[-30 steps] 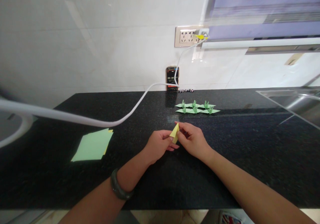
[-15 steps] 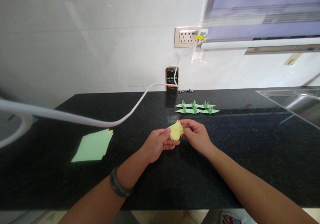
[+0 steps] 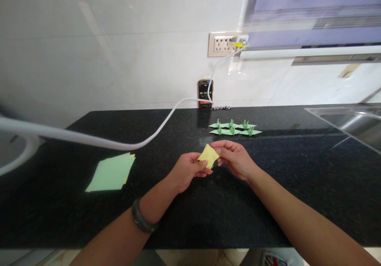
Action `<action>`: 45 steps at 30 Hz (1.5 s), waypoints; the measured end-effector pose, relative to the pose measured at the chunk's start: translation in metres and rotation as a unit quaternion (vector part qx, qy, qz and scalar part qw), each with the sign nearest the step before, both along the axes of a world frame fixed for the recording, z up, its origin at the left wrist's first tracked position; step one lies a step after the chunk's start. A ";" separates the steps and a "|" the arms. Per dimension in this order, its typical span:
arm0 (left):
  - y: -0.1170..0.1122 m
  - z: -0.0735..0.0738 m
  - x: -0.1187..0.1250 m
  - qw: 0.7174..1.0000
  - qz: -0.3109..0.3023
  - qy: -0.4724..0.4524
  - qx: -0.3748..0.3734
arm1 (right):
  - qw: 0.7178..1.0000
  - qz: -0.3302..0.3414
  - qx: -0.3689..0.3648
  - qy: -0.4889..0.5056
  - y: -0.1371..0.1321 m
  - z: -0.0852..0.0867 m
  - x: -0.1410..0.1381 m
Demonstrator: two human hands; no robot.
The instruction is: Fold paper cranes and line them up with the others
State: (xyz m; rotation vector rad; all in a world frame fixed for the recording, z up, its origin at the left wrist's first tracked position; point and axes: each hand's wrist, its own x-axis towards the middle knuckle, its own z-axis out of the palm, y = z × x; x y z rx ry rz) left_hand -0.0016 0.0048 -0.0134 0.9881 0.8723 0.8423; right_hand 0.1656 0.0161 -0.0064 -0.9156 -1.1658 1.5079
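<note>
Both hands meet above the middle of the black stone countertop (image 3: 268,202), just off its surface. The left hand (image 3: 186,171) pinches the near-left edge of a small folded yellow paper (image 3: 208,156), thumb on top and the other fingers curled beneath it. The right hand (image 3: 235,157) pinches the paper's right corner between thumb and forefinger, with its remaining fingers bent loosely behind. The paper shows as a small diamond-shaped packet, tilted so that its flat face turns toward the camera, and it sits between the two sets of fingertips. A dark bracelet (image 3: 142,221) circles the left wrist. Just beyond the hands, farther back on the counter, a cluster of green paper cranes (image 3: 233,129) stands in two short rows, their wings touching or nearly so. To the near left, well apart from the hands, lies a flat stack of pale green paper sheets (image 3: 111,173) with a yellow edge showing at its far corner. A white cable (image 3: 154,133) sweeps across the counter from the left and rises to a wall socket (image 3: 224,44). A phone (image 3: 205,93) leans upright against the wall, its screen showing a running timer. At the far right, the rim of a steel sink (image 3: 348,119) cuts into the counter.
</note>
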 end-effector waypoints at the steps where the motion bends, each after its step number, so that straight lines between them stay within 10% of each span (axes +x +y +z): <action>1: 0.000 0.000 0.000 1.000 -0.001 -0.001 0.000 | 1.000 0.010 0.001 0.002 0.000 0.000 0.001; 45: -0.002 0.001 -0.004 0.993 -0.120 0.021 0.008 | 0.997 0.068 0.038 0.008 0.002 -0.007 0.007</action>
